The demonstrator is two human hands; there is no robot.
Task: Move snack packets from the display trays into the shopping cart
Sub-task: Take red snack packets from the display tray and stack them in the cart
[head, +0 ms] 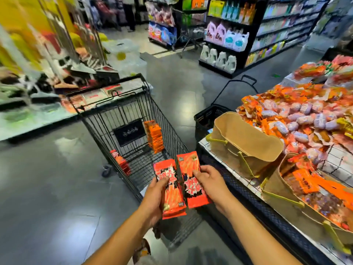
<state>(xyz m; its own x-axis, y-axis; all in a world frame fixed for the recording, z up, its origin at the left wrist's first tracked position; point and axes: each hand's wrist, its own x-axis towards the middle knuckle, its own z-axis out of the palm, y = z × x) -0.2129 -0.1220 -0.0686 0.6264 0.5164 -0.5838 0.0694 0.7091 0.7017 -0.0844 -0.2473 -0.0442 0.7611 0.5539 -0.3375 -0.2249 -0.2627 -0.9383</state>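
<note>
My left hand [155,196] grips a stack of red snack packets [172,199] above the near end of the black wire shopping cart [99,123]. Beside it, my right hand [210,183] holds another red packet [191,175] by its right edge, touching the first stack. Inside the cart, an upright stack of orange packets [154,136] leans against the right wall and a smaller red stack [122,162] sits at the left. The display trays [240,155] on the right are brown cardboard; the near one [275,190] holds orange packets.
A display table [238,185] heaped with wrapped snacks [298,115] runs along the right. A black hand basket [207,116] stands on the floor ahead of it. Shelves of bottles [227,37] line the back, and a low display [38,115] borders the left of the grey aisle floor.
</note>
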